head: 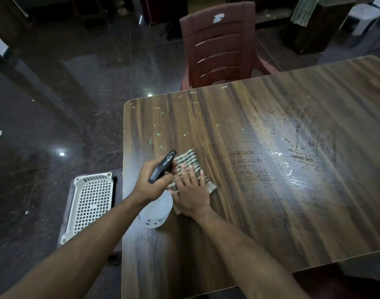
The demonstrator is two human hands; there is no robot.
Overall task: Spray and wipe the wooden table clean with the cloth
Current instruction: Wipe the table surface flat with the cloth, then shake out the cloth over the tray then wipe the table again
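The right hand (190, 190) hides much of the striped cloth (189, 161); the table (271, 190) runs off the right edge.

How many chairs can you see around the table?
1: a reddish-brown plastic chair at the wooden table's far edge. Others may be hidden out of frame.

Dim room, white glare on the wet table (277, 156), motion blur throughout, wide-angle bending at edges.

Left hand (156, 182) fisted, wrist cocked, right hand (190, 190) flat — fingers spread, both forearms outstretched
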